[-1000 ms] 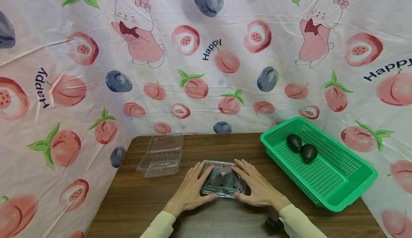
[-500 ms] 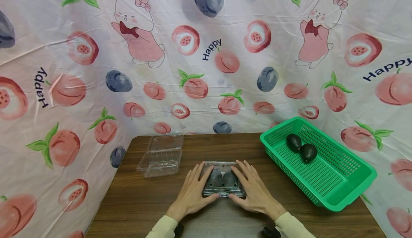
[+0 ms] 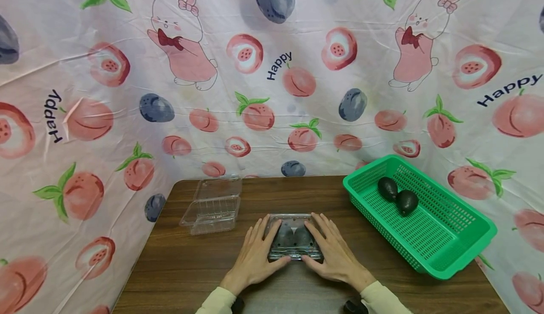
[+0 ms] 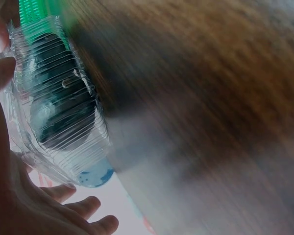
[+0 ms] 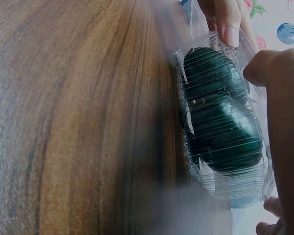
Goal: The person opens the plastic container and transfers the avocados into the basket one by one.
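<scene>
A clear plastic clamshell box [image 3: 294,255] with a lid on it rests on the table in the head view. Dark avocados show through its ribbed wall; in the right wrist view one avocado [image 5: 230,129] lies beside another avocado [image 5: 209,71]. My left hand [image 3: 253,257] lies along the box's left side, fingers extended and thumb at the front edge. On the right side my right hand [image 3: 340,256] mirrors it, its fingers spread over the lid's edge and its thumb at the front. Both hands touch the box.
An open clear clamshell box [image 3: 214,207] stands at the back left. To the right is a green plastic basket [image 3: 450,252] with two avocados [image 3: 397,196] inside. A fruit-patterned cloth [image 3: 255,134] hangs behind and beside the wooden table [image 3: 178,267].
My right hand has shifted slightly left, its thumb sliding along the box's front edge toward the left thumb. The box lid looks flatter and the box sits straighter. My left hand has barely moved.
</scene>
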Demonstrator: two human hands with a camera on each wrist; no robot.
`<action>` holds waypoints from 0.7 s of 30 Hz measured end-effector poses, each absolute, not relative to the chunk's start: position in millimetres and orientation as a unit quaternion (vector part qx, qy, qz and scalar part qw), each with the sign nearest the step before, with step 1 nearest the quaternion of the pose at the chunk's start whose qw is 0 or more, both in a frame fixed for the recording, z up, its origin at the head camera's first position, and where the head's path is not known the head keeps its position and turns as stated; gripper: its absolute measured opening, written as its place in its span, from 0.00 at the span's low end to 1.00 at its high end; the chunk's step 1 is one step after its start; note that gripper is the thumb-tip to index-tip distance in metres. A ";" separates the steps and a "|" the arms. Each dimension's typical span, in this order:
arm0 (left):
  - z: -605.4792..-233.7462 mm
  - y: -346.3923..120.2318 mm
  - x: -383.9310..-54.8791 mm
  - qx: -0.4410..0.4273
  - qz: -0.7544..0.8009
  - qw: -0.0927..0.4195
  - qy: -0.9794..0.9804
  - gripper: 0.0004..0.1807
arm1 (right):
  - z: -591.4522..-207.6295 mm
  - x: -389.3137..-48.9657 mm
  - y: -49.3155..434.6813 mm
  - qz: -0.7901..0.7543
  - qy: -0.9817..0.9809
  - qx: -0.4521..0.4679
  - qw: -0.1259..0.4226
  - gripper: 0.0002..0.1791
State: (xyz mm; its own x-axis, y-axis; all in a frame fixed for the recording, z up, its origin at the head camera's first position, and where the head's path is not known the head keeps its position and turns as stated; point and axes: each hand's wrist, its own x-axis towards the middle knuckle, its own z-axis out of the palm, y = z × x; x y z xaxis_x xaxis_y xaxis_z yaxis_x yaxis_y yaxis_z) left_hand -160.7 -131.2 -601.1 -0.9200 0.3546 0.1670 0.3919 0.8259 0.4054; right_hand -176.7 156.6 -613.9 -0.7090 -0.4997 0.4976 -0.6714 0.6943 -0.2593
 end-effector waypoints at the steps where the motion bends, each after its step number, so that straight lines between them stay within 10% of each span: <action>1: -601.3 -131.1 -160.7 -0.196 -0.223 0.042 -0.954 0.56 | -614.1 -176.5 156.5 0.213 -0.900 0.324 0.198 0.49; 21: -604.8 -129.2 -161.1 -0.196 -0.250 0.055 -0.947 0.50 | -615.5 -173.5 146.8 0.196 -0.913 0.293 0.206 0.46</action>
